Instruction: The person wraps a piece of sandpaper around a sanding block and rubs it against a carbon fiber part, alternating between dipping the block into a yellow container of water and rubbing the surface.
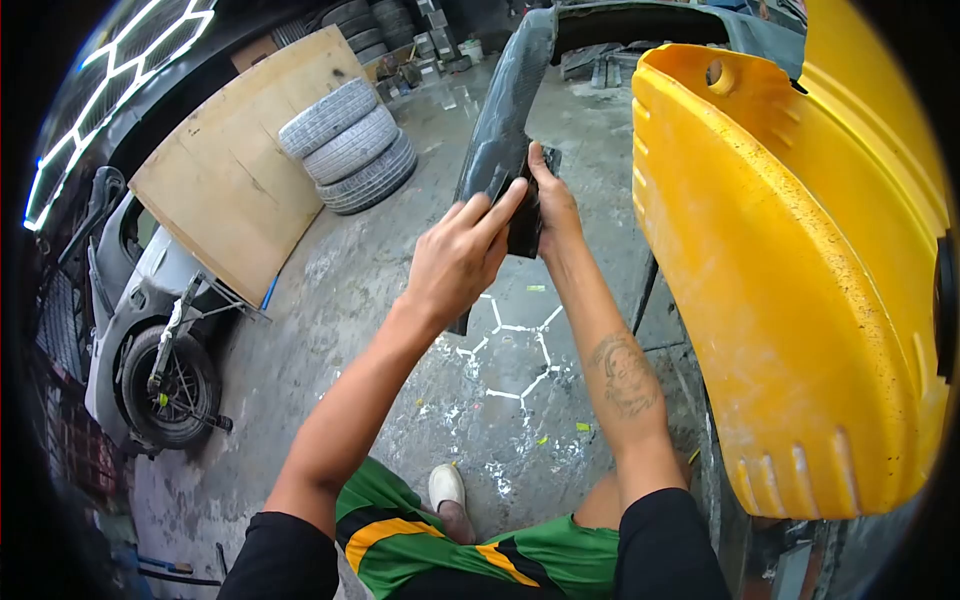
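A long dark grey panel [508, 95] with a worn, patchy surface runs down from the top centre to both hands. My left hand [460, 255] is at its lower part, index and middle fingers extended and touching a black piece, the other fingers curled. My right hand [556, 205] grips the edge of that flat black piece [524, 232], thumb up along its side. Whether the black piece is part of the panel or separate, I cannot tell. A large yellow curved part [740, 260] stands close by on the right.
Three stacked tires [350, 145] stand at the upper left before a leaning wooden board [235, 160]. A partly stripped car [160, 290] is at the far left. Below the hands is the grey concrete floor [350, 330], with small green scraps.
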`<state>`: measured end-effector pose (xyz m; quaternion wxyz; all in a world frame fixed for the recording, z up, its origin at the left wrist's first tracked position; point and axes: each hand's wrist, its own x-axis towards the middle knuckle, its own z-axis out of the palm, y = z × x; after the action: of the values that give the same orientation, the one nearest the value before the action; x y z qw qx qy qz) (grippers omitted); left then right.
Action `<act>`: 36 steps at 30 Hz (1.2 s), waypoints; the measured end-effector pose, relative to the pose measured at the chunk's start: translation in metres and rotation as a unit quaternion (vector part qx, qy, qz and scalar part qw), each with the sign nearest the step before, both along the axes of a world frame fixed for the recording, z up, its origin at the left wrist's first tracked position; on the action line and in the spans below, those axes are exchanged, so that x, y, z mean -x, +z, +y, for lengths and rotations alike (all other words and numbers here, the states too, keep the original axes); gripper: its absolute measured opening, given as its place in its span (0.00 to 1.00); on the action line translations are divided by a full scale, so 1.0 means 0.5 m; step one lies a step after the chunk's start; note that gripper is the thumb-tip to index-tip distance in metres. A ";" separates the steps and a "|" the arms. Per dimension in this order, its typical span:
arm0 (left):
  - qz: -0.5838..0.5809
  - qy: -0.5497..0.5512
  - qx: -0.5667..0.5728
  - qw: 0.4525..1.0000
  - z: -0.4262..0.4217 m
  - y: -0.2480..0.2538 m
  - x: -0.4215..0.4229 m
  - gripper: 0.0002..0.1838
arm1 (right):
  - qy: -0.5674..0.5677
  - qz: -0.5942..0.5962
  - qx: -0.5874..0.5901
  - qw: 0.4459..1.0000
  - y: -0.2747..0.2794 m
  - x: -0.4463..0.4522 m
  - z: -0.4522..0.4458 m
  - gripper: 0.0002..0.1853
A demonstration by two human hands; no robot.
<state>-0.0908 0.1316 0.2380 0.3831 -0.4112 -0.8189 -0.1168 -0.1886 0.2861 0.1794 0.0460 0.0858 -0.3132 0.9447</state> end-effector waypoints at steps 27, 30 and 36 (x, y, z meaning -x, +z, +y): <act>-0.027 0.012 -0.054 0.998 -0.023 0.019 -0.003 0.34 | -0.003 -0.022 0.018 1.000 0.036 -0.028 -0.008 0.29; -0.051 0.015 -0.034 0.998 -0.054 -0.033 -0.067 0.34 | -0.033 -0.017 0.008 0.999 0.045 -0.024 -0.004 0.28; -0.033 0.022 -0.066 0.997 -0.039 0.005 -0.017 0.33 | -0.007 -0.031 0.008 0.999 0.035 -0.027 -0.010 0.27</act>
<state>-0.0822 0.1124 0.2406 0.3850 -0.3624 -0.8304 -0.1755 -0.1753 0.2812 0.1969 0.0439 0.0534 -0.3078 0.9490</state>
